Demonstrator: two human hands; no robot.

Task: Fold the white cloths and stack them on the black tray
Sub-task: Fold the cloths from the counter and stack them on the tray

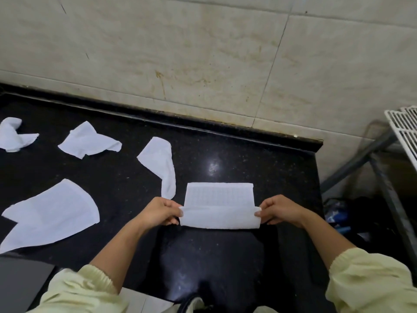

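left hand [161, 212] and right hand [278, 211] are apart, each pinching one end of the same folded cloth [218, 197], low in the middle of the view.

sweep from the left edge:
- crumpled cloth [13, 137] at the far left of the black surface [237, 154], cut by the frame edge.
- second loose cloth [89, 141] beside it but apart, creased, corners turned up.
- big flat cloth [49, 216] nearer the person, spread out, ragged outline.
- grey panel [20, 281] in the lower left corner; cannot tell what it is.
- long cloth [160, 163] lying on a slant, its lower tip just beside the left hand and the folded cloth's far left corner.
- left hand: thumb on top, fingers curled under the left end of the near strip.
- folded cloth: rectangular, on the surface, waffle texture on the far part, near strip doubled over it. cannot tell whether that strip is lifted clear.
- right hand: same pinch on the strip's right end.
- pale yellow sleeves [372, 281] pushed up both forearms.
- stained tiled wall [203, 53] behind the surface.
- far right, off the surface: white wire rack [404, 127] on a grey metal frame [361, 159].
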